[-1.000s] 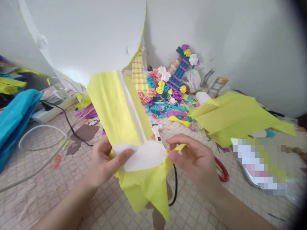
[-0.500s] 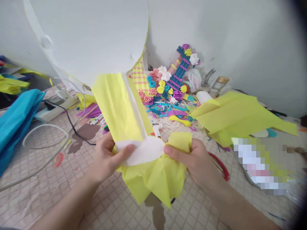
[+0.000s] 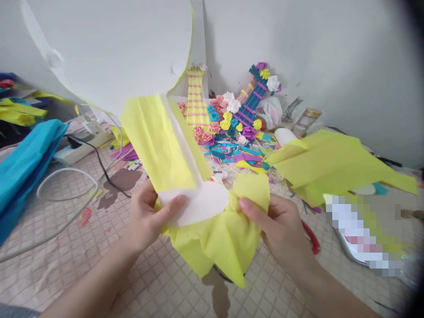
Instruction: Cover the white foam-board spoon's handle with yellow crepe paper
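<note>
A large white cutout (image 3: 112, 48) with a yellow edge fills the upper left. From its lower side a long neck covered in yellow crepe paper (image 3: 155, 137) runs down toward me and ends in a rounded white tip (image 3: 202, 203). My left hand (image 3: 149, 216) grips that tip at its left side, thumb on top and fingers hidden underneath. Gathered yellow crepe paper (image 3: 218, 243) hangs in folds along the tip's near edge. My right hand (image 3: 281, 225) pinches this paper at the right of the tip, with the thumb on its folds.
Decorated paper guitars (image 3: 251, 101) with paper flowers stand by the wall, among colourful scraps (image 3: 232, 152). Yellow crepe sheets (image 3: 334, 163) lie at right, near red-handled scissors (image 3: 311, 238). At left are blue crepe paper (image 3: 29, 172), a power strip (image 3: 79, 148) and a looped white cable (image 3: 68, 225).
My right hand has shifted slightly right, and its thumb has come away from the white tip onto the paper folds. The big white cutout has moved a little left in view.
</note>
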Motion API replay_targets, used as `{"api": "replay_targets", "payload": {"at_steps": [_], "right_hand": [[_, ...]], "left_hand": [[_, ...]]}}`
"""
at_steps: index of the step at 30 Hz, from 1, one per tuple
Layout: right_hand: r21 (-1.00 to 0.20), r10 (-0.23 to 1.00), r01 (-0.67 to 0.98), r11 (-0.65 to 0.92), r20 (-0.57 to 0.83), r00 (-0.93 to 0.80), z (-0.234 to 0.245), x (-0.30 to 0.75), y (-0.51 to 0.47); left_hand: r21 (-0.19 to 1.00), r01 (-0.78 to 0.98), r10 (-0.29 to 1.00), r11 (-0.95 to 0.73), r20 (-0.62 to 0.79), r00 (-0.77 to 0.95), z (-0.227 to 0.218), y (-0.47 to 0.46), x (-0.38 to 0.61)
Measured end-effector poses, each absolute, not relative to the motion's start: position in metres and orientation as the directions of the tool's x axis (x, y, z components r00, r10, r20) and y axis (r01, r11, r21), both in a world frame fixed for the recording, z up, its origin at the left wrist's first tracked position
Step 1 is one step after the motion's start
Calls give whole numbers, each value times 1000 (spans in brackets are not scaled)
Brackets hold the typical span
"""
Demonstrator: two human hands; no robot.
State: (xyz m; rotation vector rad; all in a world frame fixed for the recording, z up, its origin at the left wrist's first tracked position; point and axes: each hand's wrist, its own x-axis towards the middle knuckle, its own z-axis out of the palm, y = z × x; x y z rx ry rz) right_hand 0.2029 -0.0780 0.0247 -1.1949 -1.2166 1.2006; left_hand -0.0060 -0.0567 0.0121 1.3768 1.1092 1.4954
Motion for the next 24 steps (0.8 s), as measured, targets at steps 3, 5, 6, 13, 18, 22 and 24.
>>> {"api": "replay_targets", "payload": {"at_steps": [3,5,6,13,18,22,24], "right_hand": [[-962,977,171,214,213,-26,29,199,-84],[-873,918,292,392,390,-66,32,193,-90],[-808,873,342,480,480,-91,33,188,-93],[-298,619,685,664,733,-282,36,154,-108],[-225,613,683,695,681,-400,49,154,-122],[-338,645,615,712,662,-382,58,163,-129],[-420,671,578,699,665,-329,60,167,-128]], "left_hand": [[939,51,936,-339,342,-81,13,-58,-4],[932,71,927,-356,362,-95,14,-60,-2],[931,71,925,-358,364,-112,14,-61,-2],[955,-44,935,-292,275,-223,11,-59,-6],[934,-276,958,-227,163,-237,17,-53,-6],[915,-386,973,-116,27,-228,26,-52,-5],[911,-402,973,-98,4,-230,27,-51,-6]]}}
